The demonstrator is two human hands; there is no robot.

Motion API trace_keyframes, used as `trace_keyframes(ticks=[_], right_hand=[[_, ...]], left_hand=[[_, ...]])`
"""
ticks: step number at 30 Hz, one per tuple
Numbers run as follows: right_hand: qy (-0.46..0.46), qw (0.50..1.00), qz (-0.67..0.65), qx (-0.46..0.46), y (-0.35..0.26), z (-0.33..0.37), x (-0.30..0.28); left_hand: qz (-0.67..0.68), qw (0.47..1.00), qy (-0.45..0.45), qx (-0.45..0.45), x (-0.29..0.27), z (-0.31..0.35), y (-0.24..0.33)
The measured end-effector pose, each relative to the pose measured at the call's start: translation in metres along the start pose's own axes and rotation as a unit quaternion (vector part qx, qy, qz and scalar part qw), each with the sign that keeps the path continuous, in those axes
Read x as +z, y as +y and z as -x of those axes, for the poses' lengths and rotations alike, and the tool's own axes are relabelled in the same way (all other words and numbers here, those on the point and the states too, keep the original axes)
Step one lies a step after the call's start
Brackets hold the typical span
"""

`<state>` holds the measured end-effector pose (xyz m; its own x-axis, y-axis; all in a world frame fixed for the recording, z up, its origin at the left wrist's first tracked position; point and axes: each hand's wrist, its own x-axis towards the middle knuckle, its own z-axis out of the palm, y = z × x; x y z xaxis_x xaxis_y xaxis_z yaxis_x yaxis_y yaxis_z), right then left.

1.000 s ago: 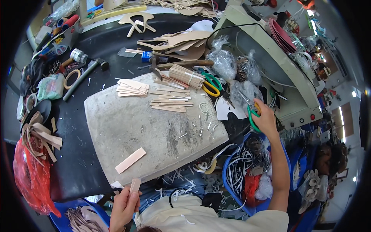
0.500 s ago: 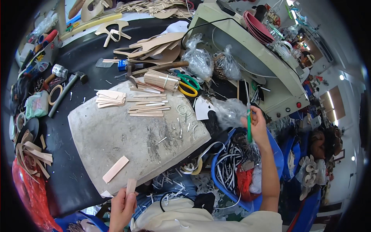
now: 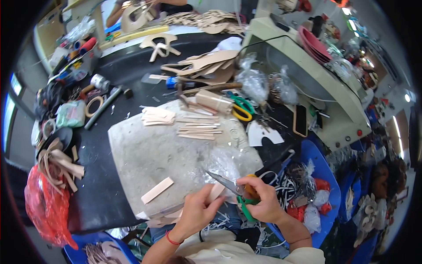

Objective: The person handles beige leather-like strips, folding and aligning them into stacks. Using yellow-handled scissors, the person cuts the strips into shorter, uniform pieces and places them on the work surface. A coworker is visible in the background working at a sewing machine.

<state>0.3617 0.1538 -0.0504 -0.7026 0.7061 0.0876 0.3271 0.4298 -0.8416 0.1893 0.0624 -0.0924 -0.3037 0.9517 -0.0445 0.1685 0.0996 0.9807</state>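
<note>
My left hand pinches a short pale leather strip above the front edge of a worn grey slab. Close beside it, my right hand grips scissors with green and orange handles. Their blades point up and left, close to the strip; whether they touch it I cannot tell. Crumpled clear plastic shows on the slab just beyond the blades. Another pale strip lies on the slab to the left. Farther back are fanned pale pieces, thin strips and a bundle.
A blue bin of scraps and bags stands at the right. Behind the slab lie a hammer and other green-and-yellow scissors. A phone rests near a cream machine. A red bag hangs left. Someone's arms show at the far side.
My right hand has brought the scissors from over the bin to beside my left hand, which has moved right with its strip. Clear plastic now shows on the slab. The view has shifted.
</note>
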Motion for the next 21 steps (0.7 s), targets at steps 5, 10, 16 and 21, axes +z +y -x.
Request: trace_keyframes(ticks=[5, 10, 16, 21], right_hand=[[0.188, 0.974, -0.078, 0.101, 0.023, -0.017, -0.05], [0.217, 0.896, 0.329, 0.204, 0.162, -0.051, -0.128], [0.24, 0.929, 0.281, 0.03, 0.144, -0.093, -0.103], [0.058, 0.993, -0.094, 0.043, 0.038, -0.081, -0.043]], left_hand=[[0.085, 0.992, 0.097, 0.003, 0.001, 0.0, -0.01], [0.19, 0.976, 0.102, -0.039, 0.002, -0.002, -0.009], [0.2, 0.974, 0.1, -0.03, -0.001, 0.0, -0.01], [0.112, 0.989, 0.097, 0.015, 0.001, -0.001, -0.026]])
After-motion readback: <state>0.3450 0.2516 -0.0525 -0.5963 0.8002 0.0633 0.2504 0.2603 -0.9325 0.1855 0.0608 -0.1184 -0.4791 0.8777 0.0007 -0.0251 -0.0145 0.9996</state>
